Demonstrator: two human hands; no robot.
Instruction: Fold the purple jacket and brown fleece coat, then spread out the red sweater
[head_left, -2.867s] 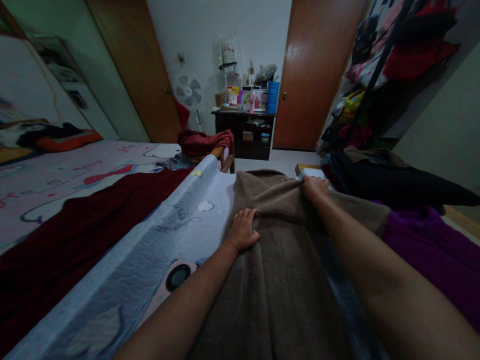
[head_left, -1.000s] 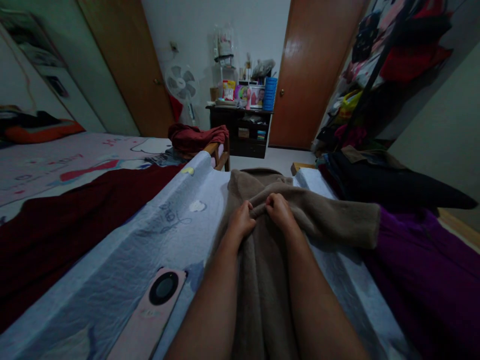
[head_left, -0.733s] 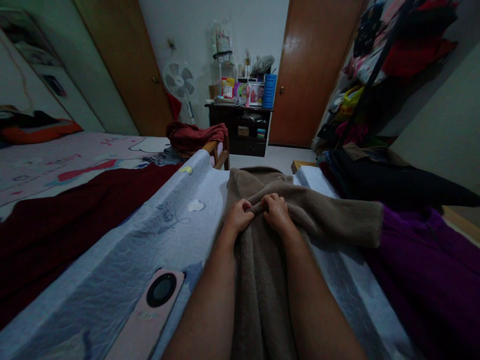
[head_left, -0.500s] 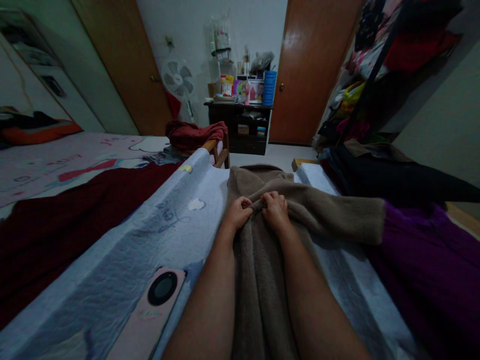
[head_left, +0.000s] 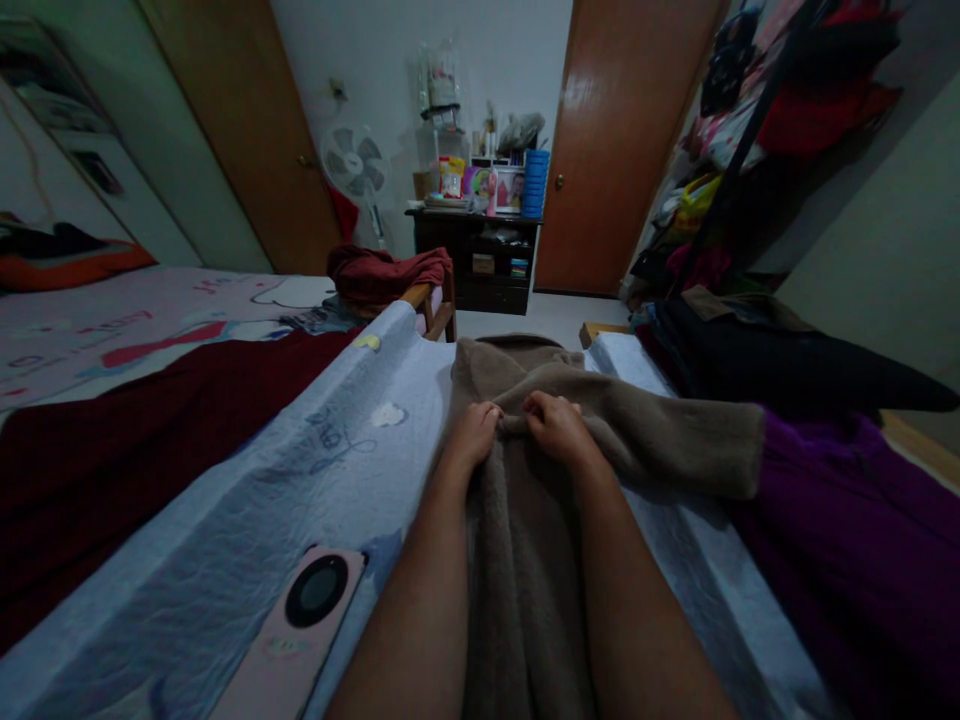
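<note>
A brown fleecy coat [head_left: 652, 435] lies lengthwise before me on a pale blue patterned sheet [head_left: 375, 480], one sleeve stretched out to the right. My left hand [head_left: 478, 428] pinches a fold of the coat near its upper middle. Just beside it, my right hand [head_left: 553, 422] grips the same fold with curled fingers. A short stretch of cloth runs between the two hands. To the left of my forearm rests a pink phone [head_left: 296, 640] with a round dark camera ring. The sleeve's cuff reaches a purple garment [head_left: 847, 530] at the right.
Dark folded clothes [head_left: 780, 350] are piled at the right. A dark red cloth [head_left: 172, 420] covers part of the bed on the left. Farther off stand a wooden chair or rail with a reddish cloth [head_left: 390, 275], a fan [head_left: 356, 165] and a dark cabinet [head_left: 495, 285].
My hands have drawn slightly apart on the coat's fold, and the right hand's fingers have curled in more. The view has shifted a little; the coat lies nearly as before.
</note>
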